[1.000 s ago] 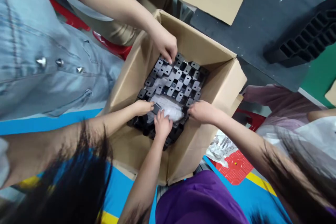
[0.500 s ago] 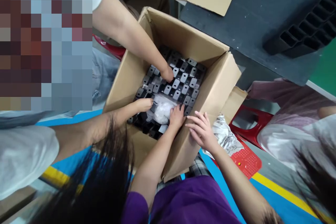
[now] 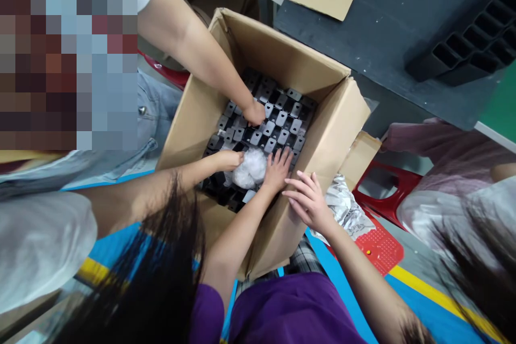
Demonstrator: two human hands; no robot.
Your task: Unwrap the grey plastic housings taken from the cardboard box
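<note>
Clear plastic bundle (image 3: pixel 250 167) lay among black parts (image 3: pixel 281 118) in the carton (image 3: pixel 282 43), just left of the nearer left hand (image 3: pixel 278 170) | left hand spread, gripping nothing | right hand (image 3: pixel 309 199) loosely open, empty, at the carton's edge

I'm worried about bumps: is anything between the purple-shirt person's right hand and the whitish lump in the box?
Yes, that person's left hand lies between the right hand and the whitish lump. The right hand is at the edge of the cardboard box.
</note>
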